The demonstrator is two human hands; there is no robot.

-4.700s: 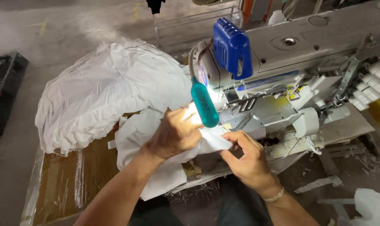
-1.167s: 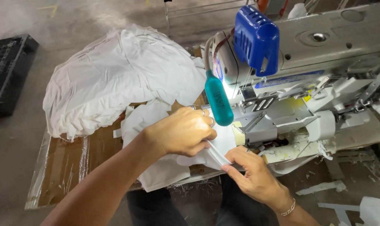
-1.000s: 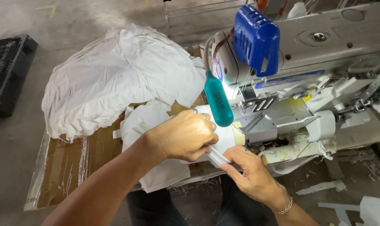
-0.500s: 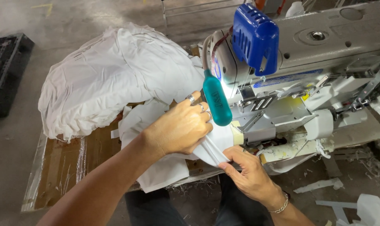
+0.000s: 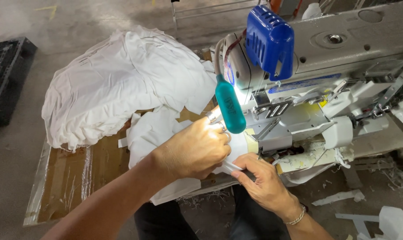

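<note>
View from above of a person at a grey industrial sewing machine (image 5: pixel 343 49) w/ blue cover (image 5: pixel 269 40) & teal lamp (image 5: pixel 230 109). No bins; a heap of white garments (image 5: pixel 121 84) sits loose on a plastic-wrapped wooden table (image 5: pixel 63 178), w/ a black crate (image 5: pixel 6 75) on the floor at far left. Left hand (image 5: pixel 197 151), knuckles up, fingers curled shut, presses a white fabric piece (image 5: pixel 155 133) near the needle area. Right hand (image 5: pixel 261 180), just below, pinches that fabric's folded edge betw. thumb & fingers.
</note>
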